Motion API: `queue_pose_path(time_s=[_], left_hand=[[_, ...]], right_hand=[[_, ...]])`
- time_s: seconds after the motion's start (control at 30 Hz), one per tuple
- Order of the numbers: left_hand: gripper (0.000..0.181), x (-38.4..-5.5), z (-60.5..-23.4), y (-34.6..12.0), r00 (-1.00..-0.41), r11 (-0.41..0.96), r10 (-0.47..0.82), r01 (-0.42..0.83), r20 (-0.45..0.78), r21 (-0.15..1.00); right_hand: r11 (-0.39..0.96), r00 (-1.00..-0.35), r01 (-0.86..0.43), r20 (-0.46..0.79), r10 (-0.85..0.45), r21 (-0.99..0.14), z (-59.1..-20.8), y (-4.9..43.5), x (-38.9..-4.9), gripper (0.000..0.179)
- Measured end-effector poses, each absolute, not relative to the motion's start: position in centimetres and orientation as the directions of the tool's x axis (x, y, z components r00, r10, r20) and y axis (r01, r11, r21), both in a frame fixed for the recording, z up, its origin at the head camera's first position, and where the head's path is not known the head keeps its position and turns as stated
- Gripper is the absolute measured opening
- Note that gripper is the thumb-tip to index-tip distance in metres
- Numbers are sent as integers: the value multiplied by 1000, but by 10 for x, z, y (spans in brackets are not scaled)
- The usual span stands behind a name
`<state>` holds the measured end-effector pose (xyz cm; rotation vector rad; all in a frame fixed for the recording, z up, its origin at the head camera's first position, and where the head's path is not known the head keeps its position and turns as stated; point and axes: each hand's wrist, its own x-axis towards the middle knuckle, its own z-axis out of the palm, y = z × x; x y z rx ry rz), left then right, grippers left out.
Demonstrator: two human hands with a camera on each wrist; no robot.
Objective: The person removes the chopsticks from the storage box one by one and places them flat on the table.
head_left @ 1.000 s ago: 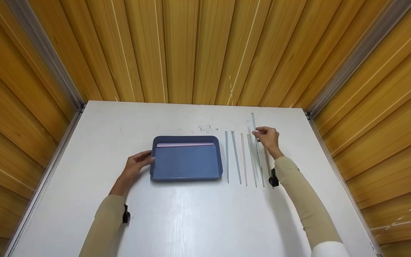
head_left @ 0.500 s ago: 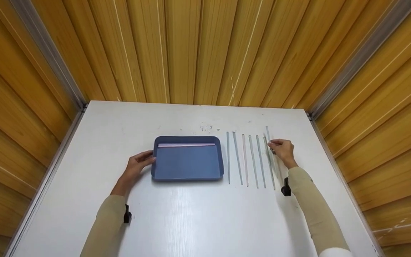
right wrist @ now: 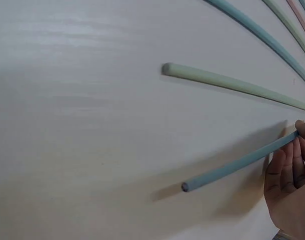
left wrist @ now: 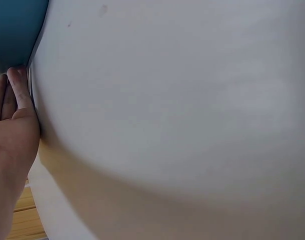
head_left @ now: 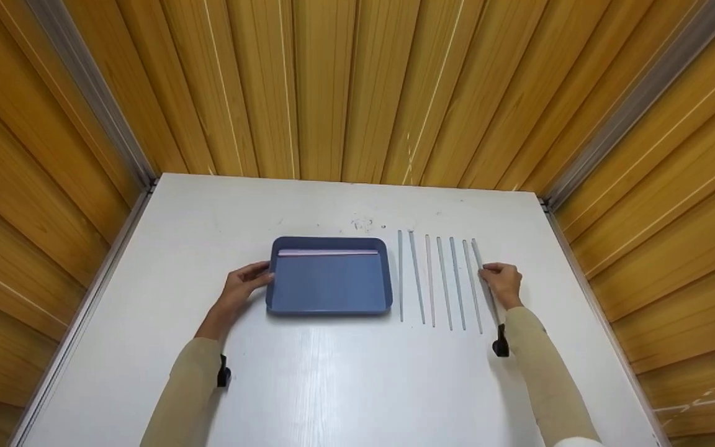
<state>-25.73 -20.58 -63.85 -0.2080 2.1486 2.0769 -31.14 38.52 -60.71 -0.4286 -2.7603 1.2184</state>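
In the head view my right hand [head_left: 503,284] pinches a thin, pale blue stick [right wrist: 237,164] between thumb and fingers at the right end of a row. The stick's near end is round and dark and stands slightly over the table, with its shadow beside it in the right wrist view. A pale green stick [right wrist: 222,81] lies just left of it. My left hand [head_left: 242,288] rests fairly straight fingers against the left side of a blue tray [head_left: 329,311]. In the left wrist view those fingertips meet the tray wall [left wrist: 15,35]. Pink sticks [head_left: 326,252] lie along the tray's far wall.
Between the tray and my right hand, several blue, pink and green sticks lie side by side, including a pink one [head_left: 430,282] and a blue one [head_left: 401,276]. The white table [head_left: 332,385] ends at wood-patterned walls [head_left: 332,93] behind and on both sides.
My right hand has moved right and nearer the body, carrying the blue stick past the green one to the row's right end and lowering it. The left hand stays at the tray.
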Motion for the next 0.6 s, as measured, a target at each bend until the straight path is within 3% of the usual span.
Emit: queue_pose_path(time_s=[0.6], left_hand=[[57,-258,-639,-206,-976,30,-4,-216,-216,976]], right_hand=[[544,-939,231,-38,343,-806,-623,390,-306,33]])
